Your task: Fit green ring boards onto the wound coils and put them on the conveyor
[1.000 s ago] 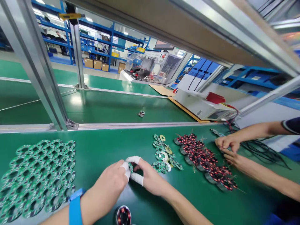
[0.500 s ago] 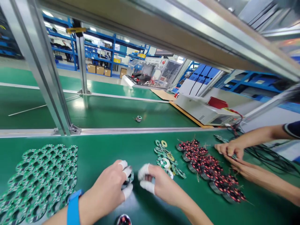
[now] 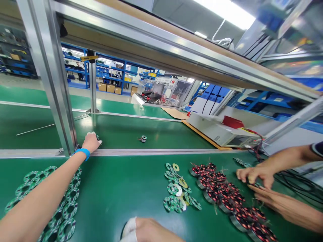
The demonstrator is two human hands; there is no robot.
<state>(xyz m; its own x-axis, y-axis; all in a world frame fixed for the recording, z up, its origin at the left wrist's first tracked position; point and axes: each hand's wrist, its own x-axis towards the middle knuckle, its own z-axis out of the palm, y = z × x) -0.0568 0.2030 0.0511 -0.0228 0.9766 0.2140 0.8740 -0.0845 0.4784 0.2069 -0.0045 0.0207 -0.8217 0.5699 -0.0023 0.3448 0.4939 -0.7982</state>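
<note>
My left hand [image 3: 91,142], with a blue band at the wrist, reaches past the metal rail to the green surface behind it; its fingers are closed on a small green-topped part [image 3: 97,137]. At the bottom edge my right hand [image 3: 146,230], with white finger covers, is curled round a dark-edged object that is mostly hidden. A wired motor part [image 3: 143,138] sits alone beyond the rail. Green ring boards [image 3: 72,210] lie in rows at the left, partly under my forearm. Loose green and yellow rings [image 3: 178,188] lie right of centre, beside rows of red-and-black coils [image 3: 222,193].
Another person's two hands [image 3: 262,178] work over a small part at the right, near black cables [image 3: 297,185]. A metal post [image 3: 57,84] rises at the left, joined to an overhead beam. A grey-white instrument [image 3: 217,129] stands beyond the rail.
My left hand has moved from the centre forward and left, past the rail. My right hand has dropped to the bottom edge. More green rings lie in the loose group. The view has tilted up.
</note>
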